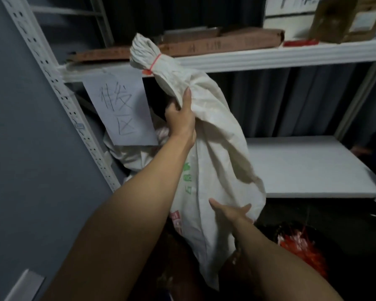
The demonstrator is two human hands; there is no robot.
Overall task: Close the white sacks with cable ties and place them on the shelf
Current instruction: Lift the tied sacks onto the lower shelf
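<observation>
A white sack (215, 135) with green and red print hangs in the air in front of the white shelf (308, 168). Its gathered neck is cinched by a red cable tie (155, 61). My left hand (180, 115) grips the sack just below the neck, thumb and fingers curled into the cloth. My right hand (230, 210) presses flat against the sack's lower side with spread fingers. Another white sack (130, 153) lies on the shelf's left end, partly hidden by a paper sign.
A handwritten paper sign (117, 109) hangs from the upper shelf board (269, 56), which carries flat cardboard boxes (221, 43). A perforated white upright (59, 92) stands at left. Red cable ties (302, 248) lie in a dark container at lower right.
</observation>
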